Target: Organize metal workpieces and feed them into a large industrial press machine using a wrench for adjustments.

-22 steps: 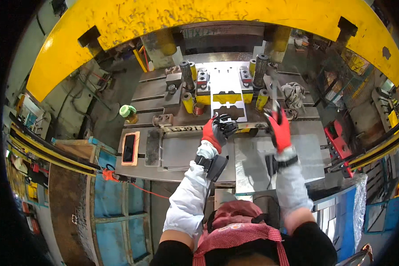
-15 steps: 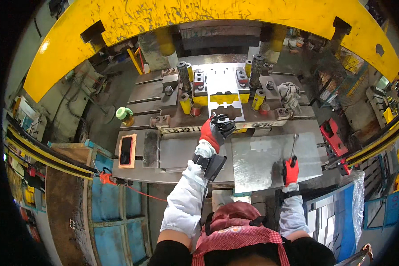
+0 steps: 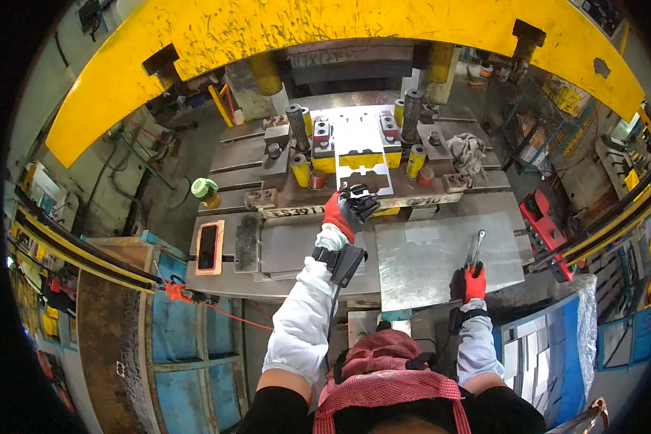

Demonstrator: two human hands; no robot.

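My left hand (image 3: 351, 210), in a red and black glove, is at the near end of a bright metal strip (image 3: 364, 177) with cut-outs. Its fingers are curled by the strip's edge; whether they pinch it is hidden. The strip runs back through a press die (image 3: 351, 160) with yellow blocks and upright posts. My right hand (image 3: 471, 282), gloved the same way, is closed round a long silver tool (image 3: 476, 249) with a rounded end, its exact kind unclear. The tool points away from me over a flat grey metal plate (image 3: 427, 271) at the table's front.
A yellow press beam (image 3: 340, 25) spans the far side. On the left lie a phone (image 3: 208, 247) and a bottle with a green cap (image 3: 205, 189). A grey rag (image 3: 467, 153) rests right of the die. A red metal stand (image 3: 542, 220) is beside the table.
The view has shifted slightly. My right hand has turned the silver tool a little, so more of its shaft shows and its tip is lower. My left hand stays at the strip's near end.
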